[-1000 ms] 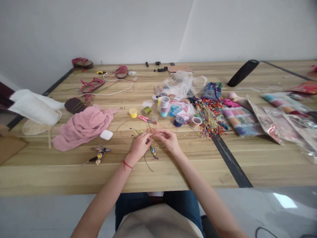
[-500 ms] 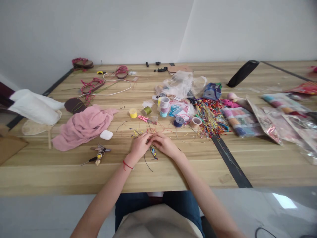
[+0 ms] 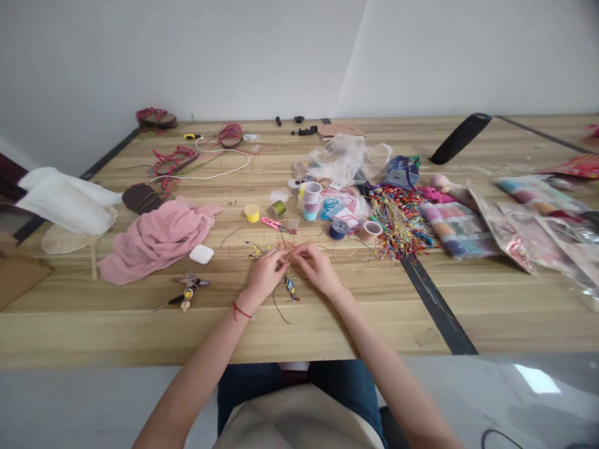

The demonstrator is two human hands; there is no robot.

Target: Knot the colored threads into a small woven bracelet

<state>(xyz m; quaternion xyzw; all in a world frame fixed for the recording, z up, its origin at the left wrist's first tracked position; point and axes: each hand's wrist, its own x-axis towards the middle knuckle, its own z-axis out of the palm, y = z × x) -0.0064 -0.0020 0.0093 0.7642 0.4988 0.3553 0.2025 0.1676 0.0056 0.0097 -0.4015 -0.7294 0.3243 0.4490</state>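
My left hand (image 3: 266, 274), with a red string on its wrist, is closed with fingertips pinched at thin threads near the table's front. Close on its right, my right hand (image 3: 318, 269) is also in a pinch, its fingertips at the same thin threads. Just below the fingertips lies a small woven piece (image 3: 291, 287) in blue, yellow and black, with a dark cord trailing toward the front edge. Short yellow and dark thread bits (image 3: 257, 249) lie beyond my left hand. Pink thread snips (image 3: 271, 223) rest farther back.
Thread spools (image 3: 337, 229) and a plastic bag (image 3: 346, 159) stand beyond my hands. A heap of colourful threads (image 3: 400, 218) lies to the right. On the left are a pink cloth (image 3: 163, 237), a white case (image 3: 201, 254) and keys (image 3: 188, 290).
My hands have moved slightly apart at the fingertips, my right hand shifting a little to the right. More of the threads between them shows.
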